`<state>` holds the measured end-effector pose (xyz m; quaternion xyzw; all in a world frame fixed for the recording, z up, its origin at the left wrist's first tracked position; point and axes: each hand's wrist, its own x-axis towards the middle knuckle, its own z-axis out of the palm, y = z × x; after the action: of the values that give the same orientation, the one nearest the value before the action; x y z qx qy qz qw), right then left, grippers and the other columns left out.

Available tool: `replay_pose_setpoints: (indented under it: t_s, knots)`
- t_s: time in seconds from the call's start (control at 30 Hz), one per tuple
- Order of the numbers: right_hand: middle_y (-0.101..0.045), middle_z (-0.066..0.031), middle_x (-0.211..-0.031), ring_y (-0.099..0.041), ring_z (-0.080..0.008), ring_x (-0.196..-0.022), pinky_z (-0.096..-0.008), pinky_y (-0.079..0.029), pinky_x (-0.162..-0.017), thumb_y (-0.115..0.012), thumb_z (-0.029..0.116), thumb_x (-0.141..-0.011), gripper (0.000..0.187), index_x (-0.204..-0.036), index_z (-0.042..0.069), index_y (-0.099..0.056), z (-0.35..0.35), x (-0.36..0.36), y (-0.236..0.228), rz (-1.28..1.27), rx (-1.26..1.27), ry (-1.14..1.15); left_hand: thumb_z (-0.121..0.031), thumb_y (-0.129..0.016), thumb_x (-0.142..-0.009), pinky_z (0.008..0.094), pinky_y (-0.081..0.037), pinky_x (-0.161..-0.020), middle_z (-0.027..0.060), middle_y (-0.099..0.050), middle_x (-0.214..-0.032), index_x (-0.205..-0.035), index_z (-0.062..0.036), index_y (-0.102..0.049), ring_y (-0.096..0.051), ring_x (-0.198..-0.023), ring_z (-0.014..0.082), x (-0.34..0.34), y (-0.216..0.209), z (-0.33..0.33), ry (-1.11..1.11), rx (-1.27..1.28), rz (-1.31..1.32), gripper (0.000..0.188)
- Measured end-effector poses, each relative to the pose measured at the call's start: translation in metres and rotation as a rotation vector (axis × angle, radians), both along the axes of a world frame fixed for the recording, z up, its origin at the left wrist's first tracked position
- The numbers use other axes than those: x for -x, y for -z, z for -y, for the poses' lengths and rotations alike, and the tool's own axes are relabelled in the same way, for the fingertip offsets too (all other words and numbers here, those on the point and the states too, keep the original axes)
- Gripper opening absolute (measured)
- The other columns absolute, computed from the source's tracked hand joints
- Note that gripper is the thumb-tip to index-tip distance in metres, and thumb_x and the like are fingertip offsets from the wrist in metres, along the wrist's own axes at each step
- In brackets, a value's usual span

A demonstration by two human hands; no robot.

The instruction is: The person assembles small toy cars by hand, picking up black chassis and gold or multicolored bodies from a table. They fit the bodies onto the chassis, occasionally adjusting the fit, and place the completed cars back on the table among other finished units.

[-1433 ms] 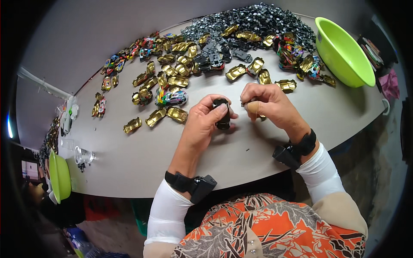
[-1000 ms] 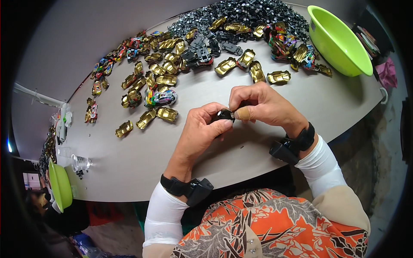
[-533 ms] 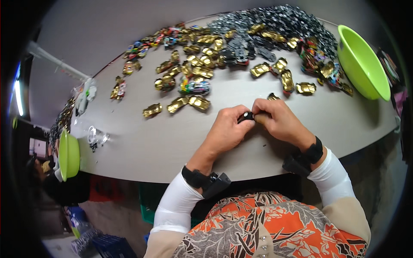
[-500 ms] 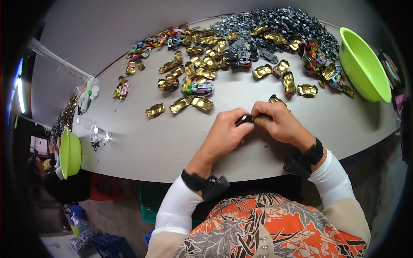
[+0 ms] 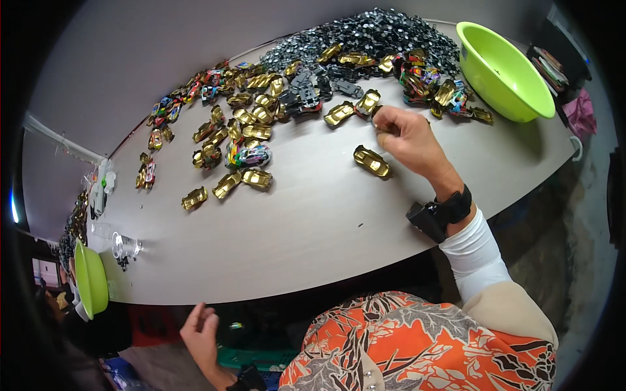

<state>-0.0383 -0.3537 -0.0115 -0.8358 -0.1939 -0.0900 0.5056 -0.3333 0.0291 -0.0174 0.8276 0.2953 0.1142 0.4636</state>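
Note:
My left hand (image 5: 201,333) hangs beyond the table's front edge, its fingers apart and holding nothing. Beside it, over the green crate (image 5: 251,357), shows a small bright multicoloured thing (image 5: 235,326), perhaps a toy car; whether it lies in the crate or is falling I cannot tell. Above the table my right hand (image 5: 412,142) has its fingers curled together where gold car bodies lie; what they pinch is hidden. Just left of that hand, a gold toy car body (image 5: 372,161) rests on the table. More gold car bodies (image 5: 255,178) lie in a loose group further left.
Behind the cars rises a heap of small dark and silvery parts (image 5: 365,36). Black car undersides (image 5: 301,94) sit mid-table. A large green basin (image 5: 502,72) stands far right, another green basin (image 5: 91,279) far left, with a clear plastic cup (image 5: 124,246) near it.
My hands were together over a small dark piece; they have parted. The left has gone down past the table edge, the right forward to the gold car bodies. The whole view has shifted.

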Motion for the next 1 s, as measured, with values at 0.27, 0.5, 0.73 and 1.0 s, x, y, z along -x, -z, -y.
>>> replay_pose_setpoints:
  t_s: [0.27,0.5,0.73,1.0]
  knots:
    - [-0.054,-0.0140,-0.079,-0.055,-0.0338,-0.073,-0.0402,-0.044,-0.063,-0.059,0.001,-0.067,0.019,-0.086,0.003,-0.055,-0.031,0.005,0.019,0.233,0.439,-0.068,-0.001,-0.059,-0.078,0.0255,-0.048,-0.070,0.0111,-0.065,-0.085,-0.092,0.0041,-0.063,-0.063,-0.075,0.0180,-0.179,-0.044,0.069,0.574,-0.205,0.361,0.016]
    - [-0.058,-0.0089,-0.070,-0.058,-0.0202,-0.064,-0.0329,-0.046,-0.058,-0.058,-0.001,-0.071,0.016,-0.087,0.001,-0.057,-0.031,0.006,0.012,-0.131,-0.002,-0.296,-0.004,-0.065,-0.068,0.0378,-0.047,-0.078,0.0130,-0.062,-0.092,-0.094,-0.0015,-0.064,-0.059,-0.084,0.0324,-0.331,-0.014,0.141,0.644,-0.786,0.552,0.026]
    - [-0.059,-0.0017,-0.073,-0.053,-0.0059,-0.060,-0.0201,-0.041,-0.053,-0.061,0.000,-0.076,0.015,-0.089,0.000,-0.056,-0.015,0.001,0.006,-0.815,-0.442,-0.479,-0.005,-0.064,-0.075,0.0251,-0.050,-0.061,0.0047,-0.065,-0.082,-0.087,0.0018,-0.064,-0.058,-0.068,0.0080,-0.312,-0.009,0.141,0.624,-0.045,0.362,0.013]
    - [-0.061,-0.0144,-0.074,-0.059,-0.0284,-0.067,-0.0352,-0.046,-0.060,-0.062,0.007,-0.066,0.018,-0.083,0.000,-0.059,-0.017,0.000,0.009,0.017,0.180,0.063,-0.009,-0.062,-0.078,0.0269,-0.055,-0.054,0.0095,-0.065,-0.081,-0.097,0.0015,-0.060,-0.064,-0.061,0.0158,-0.260,-0.004,0.123,0.566,0.762,0.129,0.022]
